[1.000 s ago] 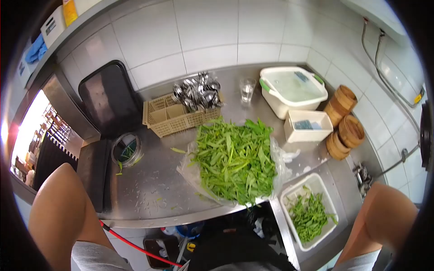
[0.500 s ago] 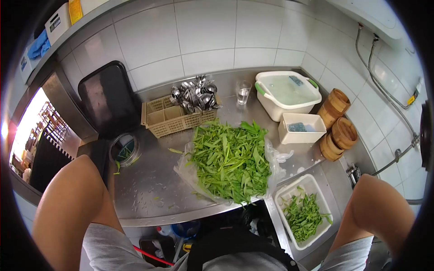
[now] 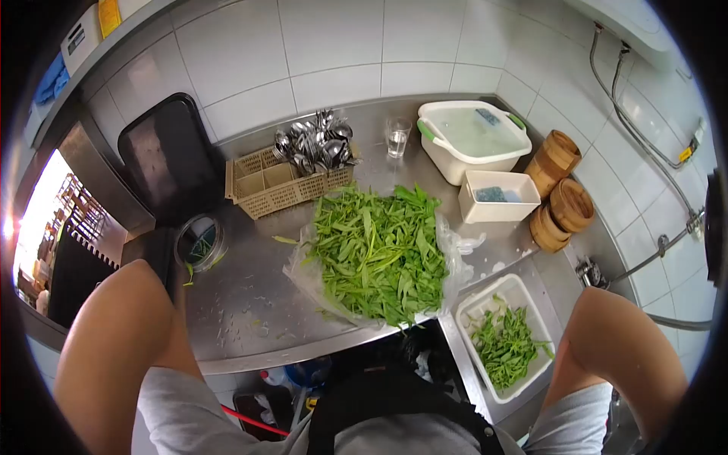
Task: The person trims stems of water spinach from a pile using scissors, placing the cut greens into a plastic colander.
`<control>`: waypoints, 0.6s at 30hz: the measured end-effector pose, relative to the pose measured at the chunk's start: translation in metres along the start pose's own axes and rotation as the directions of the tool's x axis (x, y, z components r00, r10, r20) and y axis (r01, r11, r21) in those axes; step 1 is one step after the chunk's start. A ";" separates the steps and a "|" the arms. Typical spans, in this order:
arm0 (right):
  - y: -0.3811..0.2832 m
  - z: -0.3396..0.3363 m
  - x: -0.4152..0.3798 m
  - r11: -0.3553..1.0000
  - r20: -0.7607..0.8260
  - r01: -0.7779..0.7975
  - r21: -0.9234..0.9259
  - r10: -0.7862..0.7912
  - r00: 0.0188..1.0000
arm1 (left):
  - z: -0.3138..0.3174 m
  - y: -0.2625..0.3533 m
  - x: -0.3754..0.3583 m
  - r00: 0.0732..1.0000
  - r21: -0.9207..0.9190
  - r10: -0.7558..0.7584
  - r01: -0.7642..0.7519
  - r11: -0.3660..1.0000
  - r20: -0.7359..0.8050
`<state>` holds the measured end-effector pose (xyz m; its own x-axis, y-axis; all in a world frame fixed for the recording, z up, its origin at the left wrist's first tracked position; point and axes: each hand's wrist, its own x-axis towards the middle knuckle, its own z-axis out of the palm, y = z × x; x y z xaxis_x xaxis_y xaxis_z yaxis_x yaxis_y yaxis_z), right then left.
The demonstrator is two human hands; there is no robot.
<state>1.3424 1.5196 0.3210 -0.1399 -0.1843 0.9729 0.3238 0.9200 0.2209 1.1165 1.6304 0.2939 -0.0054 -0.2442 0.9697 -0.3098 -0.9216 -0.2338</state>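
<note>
Neither of my hands is in view. Both arms are bent: my left elbow shows at the lower left and my right elbow at the lower right, and the forearms run back out of the picture. In front of my body, a large heap of leafy greens (image 3: 379,254) lies on a clear plastic bag (image 3: 302,265) on the steel counter (image 3: 235,303). To its right stands a white basin (image 3: 464,312) with more cut greens (image 3: 506,349) in it.
A tan cutlery basket (image 3: 292,193) holds spoons and forks (image 3: 315,144). Behind are a glass (image 3: 396,138), a lidded white tub (image 3: 474,144), a small white container (image 3: 500,208) and wooden steamers (image 3: 561,197). At left stand a black tray (image 3: 171,155) and a round clear container (image 3: 201,243).
The view has tilted slightly, so the counter and its things appear a little higher and further left. My arms stay bent in nearly the same position.
</note>
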 end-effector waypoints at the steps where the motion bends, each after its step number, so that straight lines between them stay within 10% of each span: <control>1: -0.001 0.001 0.001 1.000 -0.005 0.006 -0.002 -0.006 1.000 | 0.000 0.000 0.000 1.000 0.003 0.006 -0.006 1.000 -0.005; 18: -0.005 0.006 -0.002 0.999 -0.051 0.029 0.017 -0.028 0.998 | 0.009 -0.020 -0.038 0.994 0.005 0.019 -0.019 1.000 -0.110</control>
<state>1.3352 1.5170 0.3175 -0.1005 -0.2273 0.9686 0.3038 0.9201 0.2474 1.1311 1.6552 0.2612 -0.1162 -0.2271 0.9669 -0.3047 -0.9184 -0.2523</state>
